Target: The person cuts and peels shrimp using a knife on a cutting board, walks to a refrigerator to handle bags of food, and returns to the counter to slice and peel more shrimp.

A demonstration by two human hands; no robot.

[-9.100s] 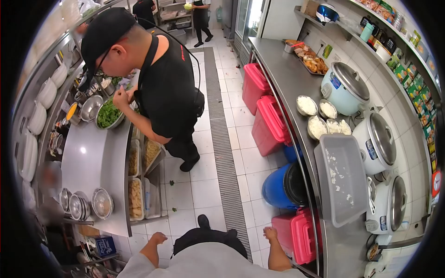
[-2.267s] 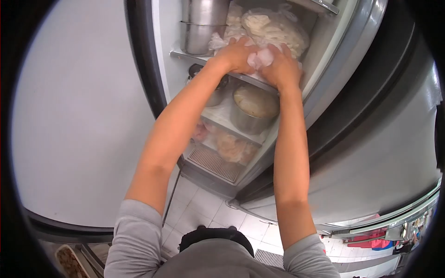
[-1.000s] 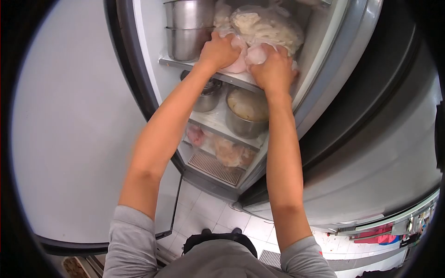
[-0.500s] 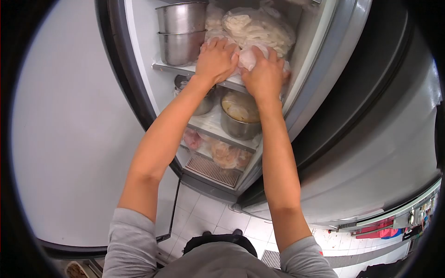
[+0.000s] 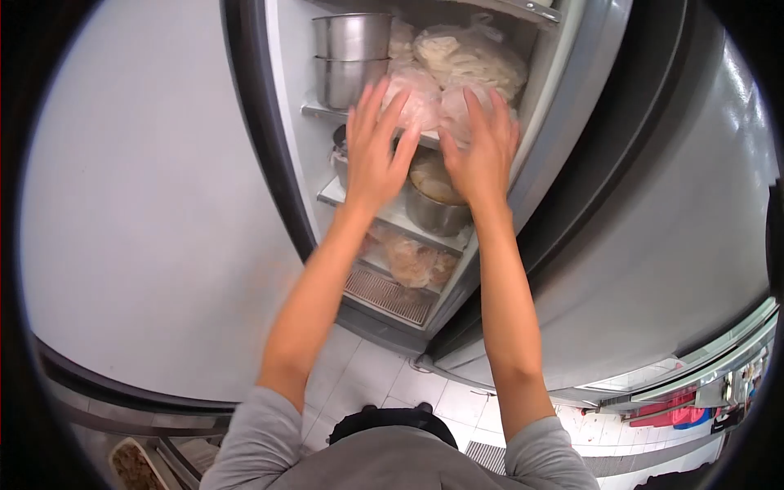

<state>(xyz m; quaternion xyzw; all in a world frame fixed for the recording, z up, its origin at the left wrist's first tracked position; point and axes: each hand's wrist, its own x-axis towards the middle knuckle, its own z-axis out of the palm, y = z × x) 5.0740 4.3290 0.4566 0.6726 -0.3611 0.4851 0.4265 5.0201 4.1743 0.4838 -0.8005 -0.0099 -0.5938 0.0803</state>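
Note:
Both hands are raised before an upper shelf of a refrigerator. My left hand (image 5: 378, 155) has its fingers spread and holds nothing, just in front of a pinkish plastic bag (image 5: 415, 96). Fingers apart, my right hand (image 5: 482, 155) is at a second pale bag (image 5: 457, 113); whether its fingertips touch the bag cannot be made out. Behind them lies a large clear bag of whitish strips (image 5: 474, 59). Two stacked steel pots (image 5: 351, 59) stand on the shelf's left side.
The refrigerator door (image 5: 155, 212) stands open at the left. On a lower shelf is a steel pot (image 5: 437, 208) with bagged contents, and beneath it a bag of orange-brown food (image 5: 408, 260). A large grey metal surface (image 5: 637, 269) curves along the right.
My left hand has drawn back from the pinkish bag and spread its fingers. My right hand's fingers have also loosened and lie farther apart. The view has shifted slightly.

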